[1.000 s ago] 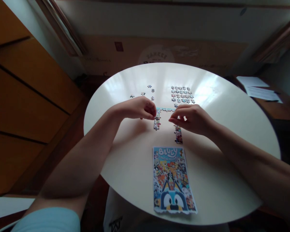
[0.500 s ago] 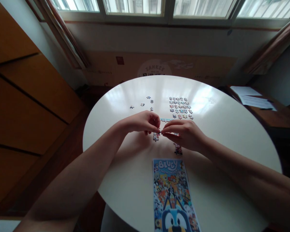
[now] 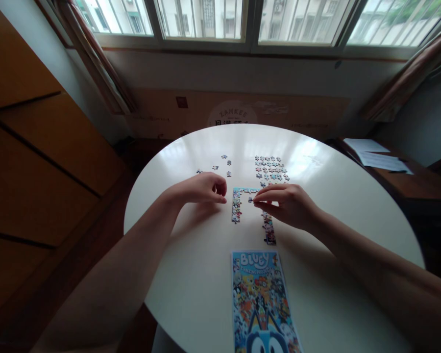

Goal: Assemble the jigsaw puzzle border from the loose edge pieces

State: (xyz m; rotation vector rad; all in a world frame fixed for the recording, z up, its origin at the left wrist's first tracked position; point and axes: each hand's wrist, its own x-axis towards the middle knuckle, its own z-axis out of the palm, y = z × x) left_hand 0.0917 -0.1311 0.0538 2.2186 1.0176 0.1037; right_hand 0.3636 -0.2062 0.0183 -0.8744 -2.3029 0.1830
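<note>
Between the thumb and fingertips of my right hand (image 3: 284,203) is a small puzzle piece (image 3: 250,200), over the inside of a partly joined puzzle frame (image 3: 236,206). The frame has a left side, a top edge and a right side. My left hand (image 3: 206,189) hovers just left of it, fingers curled, thumb apart from the fingertips, nothing seen between them. Rows of loose pieces (image 3: 268,169) lie beyond my right hand. Several more loose pieces (image 3: 229,163) are scattered beyond my left hand. A Bluey picture sheet (image 3: 260,299) lies nearest to me.
Everything lies on a round white table (image 3: 191,294). A brown side table (image 3: 426,184) with white papers (image 3: 382,162) and a pen stands at the right. Orange cabinet doors (image 3: 25,166) are at the left, windows and curtains at the back.
My left hand has moved left, away from the puzzle's left side and from my right hand. The piece stays in my right hand, now slightly right. The camera view has tilted up slightly.
</note>
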